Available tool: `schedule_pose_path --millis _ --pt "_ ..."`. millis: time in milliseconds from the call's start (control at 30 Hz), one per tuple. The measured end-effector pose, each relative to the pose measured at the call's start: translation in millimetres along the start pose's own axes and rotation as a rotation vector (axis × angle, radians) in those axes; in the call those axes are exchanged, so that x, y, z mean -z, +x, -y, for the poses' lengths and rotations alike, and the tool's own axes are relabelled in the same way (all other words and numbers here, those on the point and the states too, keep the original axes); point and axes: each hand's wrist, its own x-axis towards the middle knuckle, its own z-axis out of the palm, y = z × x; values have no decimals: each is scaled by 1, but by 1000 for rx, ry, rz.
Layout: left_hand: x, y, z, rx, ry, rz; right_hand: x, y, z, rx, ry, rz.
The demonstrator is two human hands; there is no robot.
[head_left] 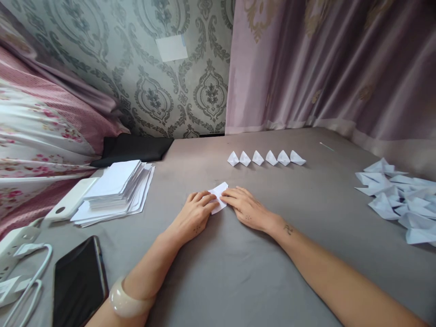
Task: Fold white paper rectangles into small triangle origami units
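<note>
A small white folded piece of paper (pixel 220 187) lies on the grey cloth in front of me, between my two hands. My left hand (pixel 195 215) has its fingers bent over the paper's left side, holding it against the surface. From the other side, my right hand (pixel 248 208) grips the right edge with its fingers close together. Both thumbs and part of the paper's lower folds are hard to make out. Beyond the hands, several small folded paper boats (pixel 258 158) stand in a row.
A stack of white paper sheets (pixel 114 179) is at left, near a white box (pixel 70 200), a black phone (pixel 80 277) and a power strip with cables (pixel 20 240). A black folded item (pixel 132 150) lies behind. More paper boats (pixel 384 204) are heaped at far right.
</note>
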Motion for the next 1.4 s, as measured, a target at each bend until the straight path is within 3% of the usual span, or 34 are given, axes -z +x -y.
schedule_pose_path --millis 267,467,700,1067,1200,1400 --pt "4 2 -5 12 -92 -12 2 -3 3 10 -9 -23" --pt "1 -1 -2 13 -18 -10 5 -2 5 -3 -9 -6" --pt "-3 0 -1 -38 -174 -100 4 -2 3 -38 40 2" --pt "-12 9 0 -40 -107 -94 2 -7 6 -41 56 -28" --pt "-11 8 -3 15 -92 -80 3 -10 -3 12 102 8" --pt "-9 21 -3 242 -254 -21 7 -11 -8 96 94 8"
